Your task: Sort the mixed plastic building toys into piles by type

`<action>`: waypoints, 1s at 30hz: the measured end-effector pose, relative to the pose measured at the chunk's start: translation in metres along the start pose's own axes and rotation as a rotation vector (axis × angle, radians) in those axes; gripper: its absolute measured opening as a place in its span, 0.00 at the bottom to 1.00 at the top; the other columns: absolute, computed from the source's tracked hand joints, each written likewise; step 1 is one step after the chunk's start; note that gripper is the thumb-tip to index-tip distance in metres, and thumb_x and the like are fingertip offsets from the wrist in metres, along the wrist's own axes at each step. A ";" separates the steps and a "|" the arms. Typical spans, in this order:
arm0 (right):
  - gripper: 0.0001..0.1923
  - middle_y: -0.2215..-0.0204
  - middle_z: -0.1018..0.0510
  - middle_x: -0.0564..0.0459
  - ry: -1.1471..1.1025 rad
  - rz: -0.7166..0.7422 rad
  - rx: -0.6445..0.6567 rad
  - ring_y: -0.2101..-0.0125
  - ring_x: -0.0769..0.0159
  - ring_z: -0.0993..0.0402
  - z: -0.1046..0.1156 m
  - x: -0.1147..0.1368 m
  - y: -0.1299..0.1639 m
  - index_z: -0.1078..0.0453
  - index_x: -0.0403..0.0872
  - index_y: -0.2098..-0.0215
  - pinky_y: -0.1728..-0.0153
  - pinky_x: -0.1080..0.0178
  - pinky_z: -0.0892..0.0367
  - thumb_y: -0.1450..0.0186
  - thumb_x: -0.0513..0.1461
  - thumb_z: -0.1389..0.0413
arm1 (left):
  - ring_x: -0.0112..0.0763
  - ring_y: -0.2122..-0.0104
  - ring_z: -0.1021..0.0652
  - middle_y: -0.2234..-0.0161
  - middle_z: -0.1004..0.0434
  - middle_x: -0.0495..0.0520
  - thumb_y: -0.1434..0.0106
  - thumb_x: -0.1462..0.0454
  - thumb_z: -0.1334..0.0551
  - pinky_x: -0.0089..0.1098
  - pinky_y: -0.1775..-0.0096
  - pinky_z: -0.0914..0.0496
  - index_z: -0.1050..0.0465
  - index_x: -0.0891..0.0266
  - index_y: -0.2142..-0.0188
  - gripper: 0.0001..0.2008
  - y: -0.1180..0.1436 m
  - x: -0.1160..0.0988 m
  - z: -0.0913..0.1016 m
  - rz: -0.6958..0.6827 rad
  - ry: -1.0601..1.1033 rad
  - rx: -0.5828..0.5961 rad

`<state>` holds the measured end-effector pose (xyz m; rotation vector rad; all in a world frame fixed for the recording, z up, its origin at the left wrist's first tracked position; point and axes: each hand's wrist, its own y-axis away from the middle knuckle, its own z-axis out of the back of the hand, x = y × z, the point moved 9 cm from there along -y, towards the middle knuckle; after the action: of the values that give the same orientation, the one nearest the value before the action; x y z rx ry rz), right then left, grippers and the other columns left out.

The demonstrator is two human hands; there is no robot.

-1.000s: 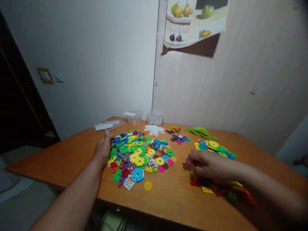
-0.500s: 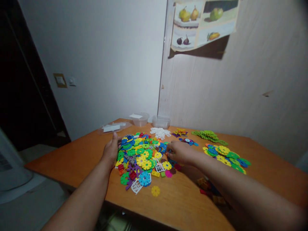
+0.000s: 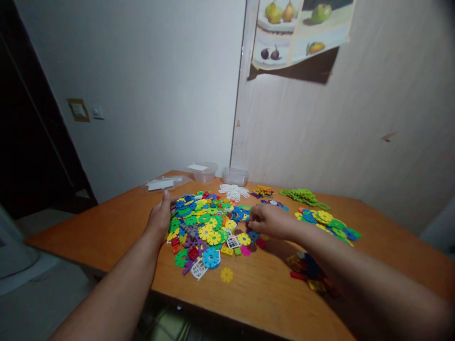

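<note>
A mixed heap of plastic building pieces (image 3: 199,220) lies on the wooden table, with notched flower discs, small bricks and white lattice panels among it. My left hand (image 3: 159,215) rests against the heap's left side, thumb raised and apart from the fingers, which are partly hidden behind the pieces. At the heap's right edge is my right hand (image 3: 268,221), its fingers curled together; whatever they may hold is hidden. Close below the right hand are brown and pink discs (image 3: 260,243). A single yellow flower disc (image 3: 226,274) lies apart near the front edge.
Separate groups stand around: white panels (image 3: 233,192), orange and purple pieces (image 3: 262,191), green pieces (image 3: 302,197), flower discs (image 3: 329,222), and bricks (image 3: 296,274) beneath my right forearm. Clear plastic tubs (image 3: 235,176) and a labelled plastic bag (image 3: 161,184) are at the back.
My right hand has drawn slightly right, away from the heap, fingers still curled. The left hand stays at the heap's side. The whole view has shifted a little.
</note>
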<state>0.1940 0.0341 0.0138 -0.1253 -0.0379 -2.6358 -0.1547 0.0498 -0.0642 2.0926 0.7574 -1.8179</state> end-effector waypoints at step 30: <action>0.05 0.71 0.23 0.55 -0.386 -0.102 0.159 0.73 0.71 0.32 -0.019 -0.064 0.126 0.28 0.47 0.64 0.76 0.70 0.44 0.40 0.35 0.43 | 0.45 0.53 0.19 0.56 0.17 0.66 0.37 0.34 0.45 0.45 0.47 0.25 0.20 0.66 0.56 0.37 -0.004 0.002 0.005 0.029 -0.035 -0.028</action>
<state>0.3096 -0.0467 -0.0107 -0.5882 -0.3920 -2.6565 -0.1605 0.0510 -0.0669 2.0377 0.7360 -1.8133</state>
